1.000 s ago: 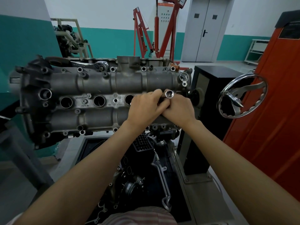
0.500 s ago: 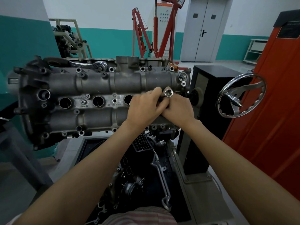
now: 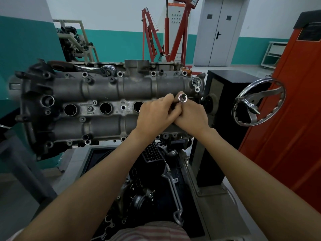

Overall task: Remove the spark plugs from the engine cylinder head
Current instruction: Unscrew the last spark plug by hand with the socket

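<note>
With my left hand [image 3: 154, 113] and right hand [image 3: 191, 115] both curled around the shiny steel spark-plug socket [image 3: 182, 97] over the grey cast cylinder head's [image 3: 104, 89] rightmost well, I judge extraction underway; next, lift straight out.

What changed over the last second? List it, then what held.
Almost nothing moved. Both hands, left and right, still clasp the chrome socket tool over the grey cast-metal cylinder head; its open end stays up. The chrome ratchet stays put.
</note>
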Available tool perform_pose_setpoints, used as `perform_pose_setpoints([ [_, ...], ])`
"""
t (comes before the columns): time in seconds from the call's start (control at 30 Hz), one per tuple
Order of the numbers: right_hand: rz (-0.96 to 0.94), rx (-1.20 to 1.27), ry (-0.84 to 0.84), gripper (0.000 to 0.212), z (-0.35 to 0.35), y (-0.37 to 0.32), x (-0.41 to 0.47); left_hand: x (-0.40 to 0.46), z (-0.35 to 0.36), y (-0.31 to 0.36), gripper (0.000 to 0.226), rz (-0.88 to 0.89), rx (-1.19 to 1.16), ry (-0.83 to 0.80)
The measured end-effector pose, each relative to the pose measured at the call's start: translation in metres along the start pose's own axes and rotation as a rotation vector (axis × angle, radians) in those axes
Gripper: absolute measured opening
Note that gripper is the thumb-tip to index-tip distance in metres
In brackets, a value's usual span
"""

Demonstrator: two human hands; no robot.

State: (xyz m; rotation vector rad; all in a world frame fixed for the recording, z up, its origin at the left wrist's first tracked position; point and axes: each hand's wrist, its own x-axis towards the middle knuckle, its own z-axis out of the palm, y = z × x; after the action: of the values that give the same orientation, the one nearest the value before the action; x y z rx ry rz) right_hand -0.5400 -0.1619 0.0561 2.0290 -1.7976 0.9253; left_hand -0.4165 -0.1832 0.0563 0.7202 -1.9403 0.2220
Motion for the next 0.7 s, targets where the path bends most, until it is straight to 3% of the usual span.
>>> perform_pose_setpoints([
  [0.17,-0.039,0.056,0.077,0.048,-0.0003,-0.0006,-0.0026,-0.0003,0.0003,-0.0042,0.047,0.006,0.019,0.018],
  [0.37,-0.027,0.075,0.033,0.014,-0.0021,-0.0007,-0.0024,0.0016,-0.0027,0.0016,0.030,-0.018,-0.027,-0.008],
  [0.47,-0.009,0.042,0.009,0.025,0.0006,0.0013,-0.0008,0.0012,-0.0021,0.0012,0.025,-0.004,-0.004,-0.028],
  [0.7,-0.002,0.013,0.045,0.043,0.0011,0.0016,-0.0005,0.0020,-0.0006,-0.0044,0.038,-0.073,-0.023,-0.018],
])
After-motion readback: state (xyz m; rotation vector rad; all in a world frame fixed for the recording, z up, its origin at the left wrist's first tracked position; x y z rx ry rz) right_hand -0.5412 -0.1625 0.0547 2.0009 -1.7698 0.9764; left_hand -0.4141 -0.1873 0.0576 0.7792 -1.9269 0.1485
